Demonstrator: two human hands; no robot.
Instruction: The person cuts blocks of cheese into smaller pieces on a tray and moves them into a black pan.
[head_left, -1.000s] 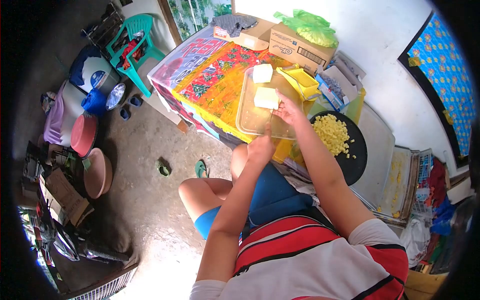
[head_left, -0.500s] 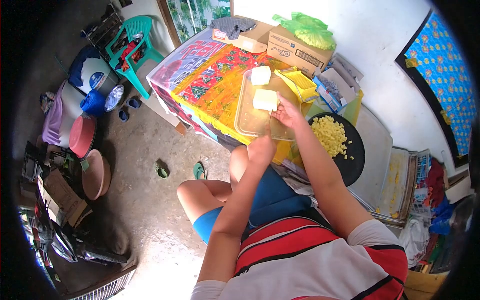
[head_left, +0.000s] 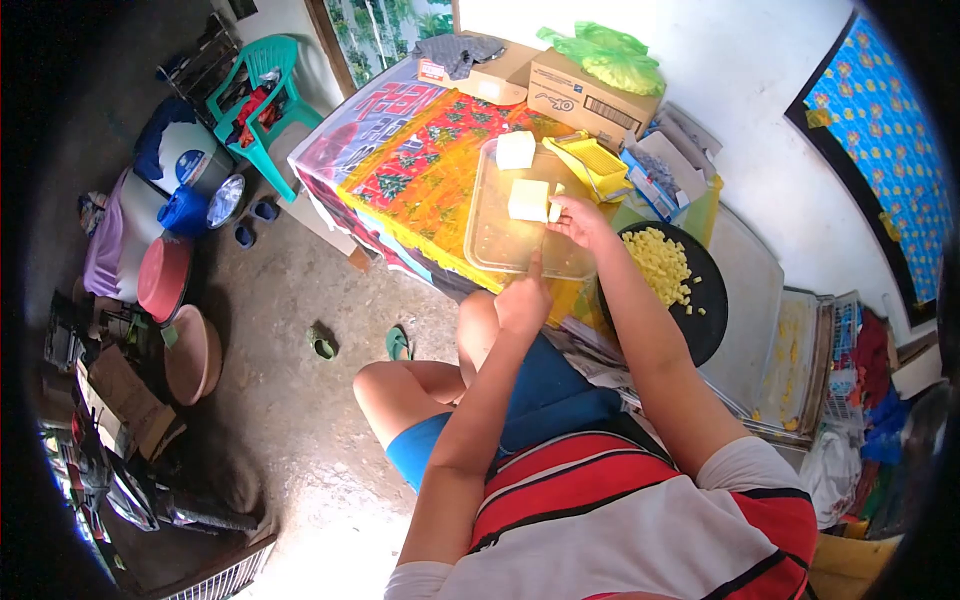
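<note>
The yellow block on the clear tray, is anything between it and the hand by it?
Nothing visible. The right hand is right at the near yellow block on the clear tray, its fingers holding a thin slice beside the block. The left hand is at the tray's near edge.

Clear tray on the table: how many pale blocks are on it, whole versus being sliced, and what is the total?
Whole block: 1
Block being sliced, with a thin slice at the right hand: 1
Total on the clear tray: 2 blocks
</note>
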